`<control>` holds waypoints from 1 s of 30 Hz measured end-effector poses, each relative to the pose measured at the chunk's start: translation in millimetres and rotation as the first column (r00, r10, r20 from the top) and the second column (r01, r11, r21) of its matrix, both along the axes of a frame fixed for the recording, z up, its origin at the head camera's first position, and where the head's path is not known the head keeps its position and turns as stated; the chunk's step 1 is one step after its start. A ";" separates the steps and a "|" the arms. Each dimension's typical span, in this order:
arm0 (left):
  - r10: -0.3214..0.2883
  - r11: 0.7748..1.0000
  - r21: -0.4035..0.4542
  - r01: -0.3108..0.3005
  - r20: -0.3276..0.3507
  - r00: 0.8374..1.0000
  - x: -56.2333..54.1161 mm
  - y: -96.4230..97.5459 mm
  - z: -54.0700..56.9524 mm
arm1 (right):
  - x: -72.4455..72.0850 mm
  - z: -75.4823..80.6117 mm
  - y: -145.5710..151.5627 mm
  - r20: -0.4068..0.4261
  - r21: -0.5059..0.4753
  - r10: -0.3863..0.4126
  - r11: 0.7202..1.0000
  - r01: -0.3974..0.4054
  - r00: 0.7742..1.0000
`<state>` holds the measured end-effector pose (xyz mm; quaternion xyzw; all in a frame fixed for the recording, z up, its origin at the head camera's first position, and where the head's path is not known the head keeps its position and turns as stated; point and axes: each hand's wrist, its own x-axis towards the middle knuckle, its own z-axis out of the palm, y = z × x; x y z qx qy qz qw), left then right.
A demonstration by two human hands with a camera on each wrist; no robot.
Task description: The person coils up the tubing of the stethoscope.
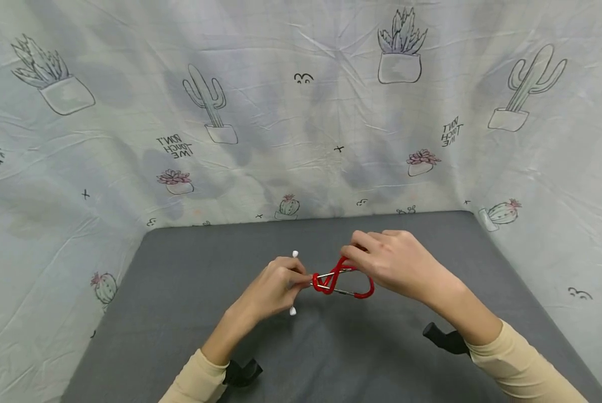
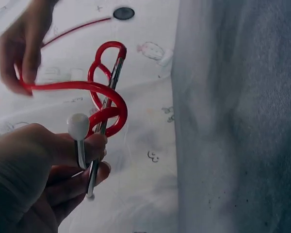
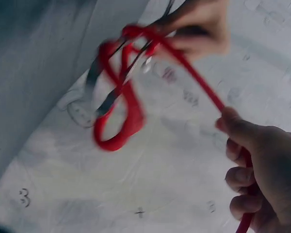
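Note:
A stethoscope with red tubing (image 1: 364, 294) is held in the air between both hands. My left hand (image 1: 276, 285) pinches its metal ear tubes just below the two white ear tips (image 2: 78, 127). Red tubing (image 2: 119, 108) loops around the metal tubes right above the left fingertips. In the right wrist view, my right hand (image 3: 271, 167) grips a stretch of the tubing, its fingers curled round it; the tubing runs taut from there to the loop. A dark oval chestpiece (image 2: 123, 13) hangs on the tubing's far end in the left wrist view; the head view hides it.
A grey tabletop (image 1: 205, 252) lies below the hands. Behind it and at both sides stands pale cloth (image 1: 281, 112) printed with cacti and potted plants. Black mounts (image 1: 243, 372) are worn at both wrists, under the cream sleeves.

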<state>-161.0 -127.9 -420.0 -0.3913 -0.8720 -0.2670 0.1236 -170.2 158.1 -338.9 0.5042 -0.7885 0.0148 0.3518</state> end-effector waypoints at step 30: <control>-0.246 0.888 0.411 0.205 0.049 0.968 -0.2 -3.1 8.7 | -65.5 -77.2 7.2 0.671 -0.315 0.238 0.949 -0.021 0.702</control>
